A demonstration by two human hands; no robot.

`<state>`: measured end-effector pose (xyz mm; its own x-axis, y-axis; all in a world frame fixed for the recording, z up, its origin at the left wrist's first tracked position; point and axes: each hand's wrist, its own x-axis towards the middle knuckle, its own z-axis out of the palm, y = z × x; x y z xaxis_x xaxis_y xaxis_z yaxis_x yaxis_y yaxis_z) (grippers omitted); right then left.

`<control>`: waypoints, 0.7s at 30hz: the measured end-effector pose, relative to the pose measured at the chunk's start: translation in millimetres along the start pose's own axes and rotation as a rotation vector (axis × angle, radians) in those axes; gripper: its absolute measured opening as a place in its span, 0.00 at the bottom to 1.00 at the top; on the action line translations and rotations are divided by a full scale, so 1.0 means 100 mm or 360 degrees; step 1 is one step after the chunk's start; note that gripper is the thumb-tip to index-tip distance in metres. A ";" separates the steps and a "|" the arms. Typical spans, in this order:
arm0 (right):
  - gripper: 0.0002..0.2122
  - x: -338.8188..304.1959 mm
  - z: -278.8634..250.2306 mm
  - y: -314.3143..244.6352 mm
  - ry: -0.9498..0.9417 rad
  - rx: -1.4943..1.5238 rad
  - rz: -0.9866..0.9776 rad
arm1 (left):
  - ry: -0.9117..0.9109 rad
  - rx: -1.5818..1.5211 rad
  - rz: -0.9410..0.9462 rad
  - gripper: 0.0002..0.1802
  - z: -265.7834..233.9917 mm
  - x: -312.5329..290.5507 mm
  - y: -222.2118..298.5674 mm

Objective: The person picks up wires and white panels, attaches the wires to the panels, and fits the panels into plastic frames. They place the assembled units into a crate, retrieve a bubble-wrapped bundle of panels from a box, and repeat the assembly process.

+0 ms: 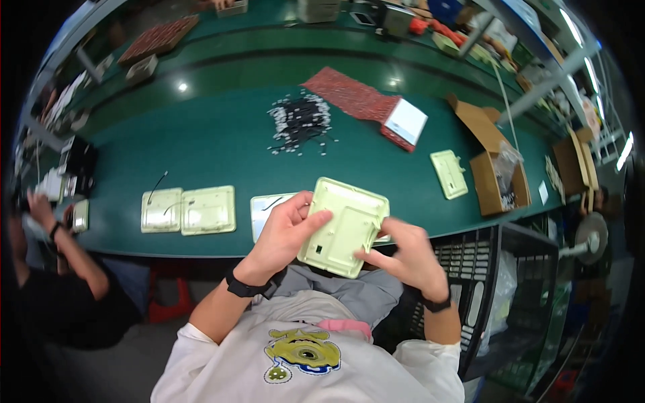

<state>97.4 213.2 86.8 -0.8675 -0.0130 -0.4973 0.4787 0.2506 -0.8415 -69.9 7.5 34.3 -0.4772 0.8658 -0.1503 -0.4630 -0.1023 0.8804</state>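
In front of my chest, a pale green plastic cover [339,228] is tilted up with its ribbed inner side showing. My left hand [285,232] is closed on its left edge, thumb lying across the inner face. At the right edge my right hand [410,255] grips the same cover, thumb and fingers near a raised clip-like part; whether a small piece is between them, I cannot make out. Partly behind the left hand lies another panel [259,216] with a pale, shiny face and a dark wire. Two similar covers [209,211] sit side by side farther left, with thin dark wires.
A pile of short black cables with white ends [300,121] lies mid-table. Red bubble wrap [353,96] holds a white panel [406,121]. At right are another green cover [449,174], an opened cardboard box [497,178] and a black crate [500,282]. A co-worker [67,282] works at left.
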 end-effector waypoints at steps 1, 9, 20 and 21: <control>0.36 -0.12 0.06 -0.02 0.0389 -0.0458 -0.0425 | -0.0053 0.0146 -0.0033 0.22 -0.07 -0.09 0.05; 0.32 0.04 0.53 -0.41 0.0231 -0.1634 -0.1072 | -0.0372 0.0466 -0.0300 0.17 -0.51 -0.55 -0.13; 0.37 0.45 0.51 -0.12 0.0044 -0.1356 -0.0935 | 0.0612 0.0888 0.0268 0.18 -0.96 -0.62 -0.16; 0.37 0.47 0.42 -0.14 0.0229 -0.1203 -0.0882 | 0.0625 0.0872 0.0268 0.18 -0.96 -0.57 -0.12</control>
<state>55.4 169.0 66.1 -0.9774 -0.2114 0.0052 -0.1772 0.8056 -0.5653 -108.6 -87.7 -11.3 -0.7923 0.6079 -0.0522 0.0355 0.1314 0.9907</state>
